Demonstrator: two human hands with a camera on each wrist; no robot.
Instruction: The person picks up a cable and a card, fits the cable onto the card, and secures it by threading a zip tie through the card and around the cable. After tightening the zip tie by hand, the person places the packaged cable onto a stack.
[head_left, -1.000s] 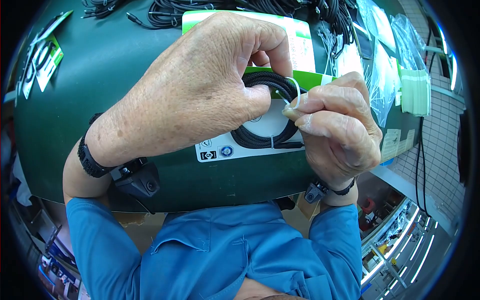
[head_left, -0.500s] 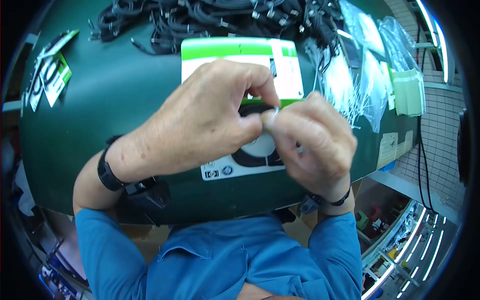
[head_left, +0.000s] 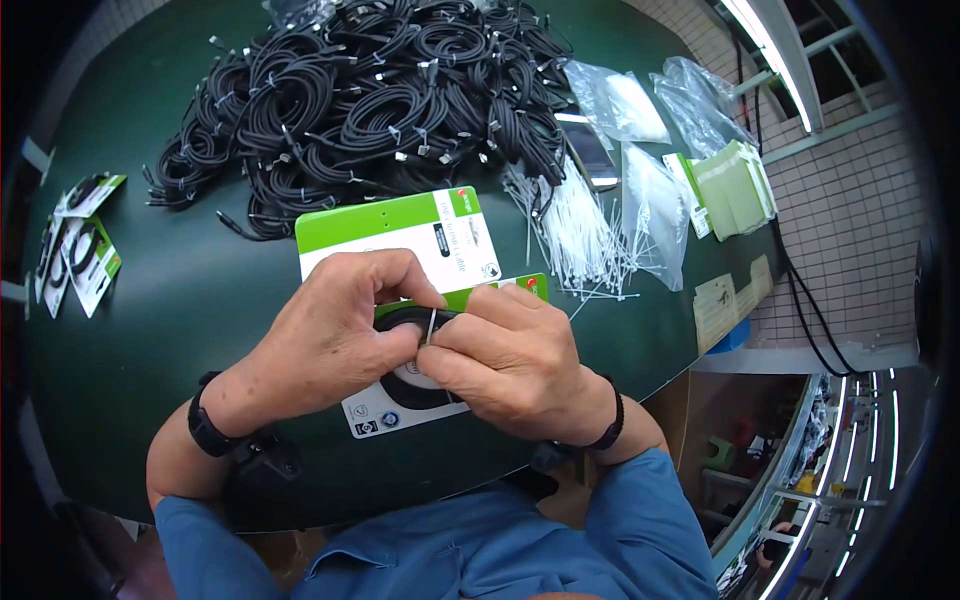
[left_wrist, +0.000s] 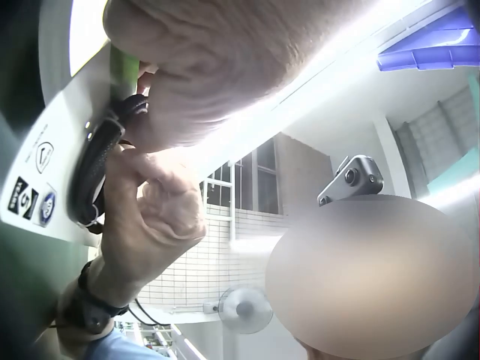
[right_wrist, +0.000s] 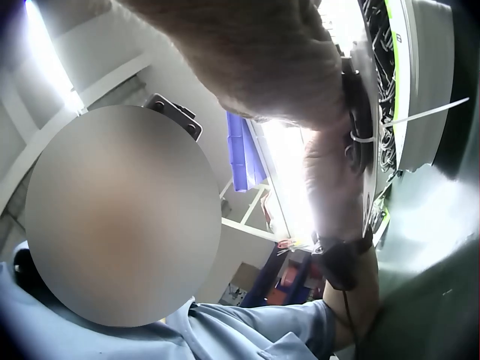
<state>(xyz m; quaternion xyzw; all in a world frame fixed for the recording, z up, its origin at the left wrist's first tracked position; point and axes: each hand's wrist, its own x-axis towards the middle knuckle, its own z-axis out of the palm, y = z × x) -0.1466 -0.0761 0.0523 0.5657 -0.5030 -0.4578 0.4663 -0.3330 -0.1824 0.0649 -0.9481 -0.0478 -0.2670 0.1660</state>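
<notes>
A coiled black cable (head_left: 412,396) lies against a white and green backing card (head_left: 365,415) in front of the person. The left hand (head_left: 335,335) holds the coil at its upper left, thumb on the cable and index finger arched over the card's top. A white cable tie (head_left: 432,326) stands between the hands at the top of the coil. Thumb and fingers of the right hand (head_left: 515,355) pinch it, covering the coil's right side. In the right wrist view, a white tie end (right_wrist: 431,112) sticks out past the card's far side.
Behind the hands lies another card (head_left: 390,235), before a big heap of coiled black cables (head_left: 380,110). Loose white cable ties (head_left: 585,225), plastic bags (head_left: 655,205), a phone (head_left: 590,150) and stacked green cards (head_left: 735,190) are at right. Carded cables (head_left: 85,250) lie at left.
The head view has tilted up, showing more of the cable heap. The tie's wide loop from one second ago now shows as a short, nearly straight strip. Both hands stay at the coil.
</notes>
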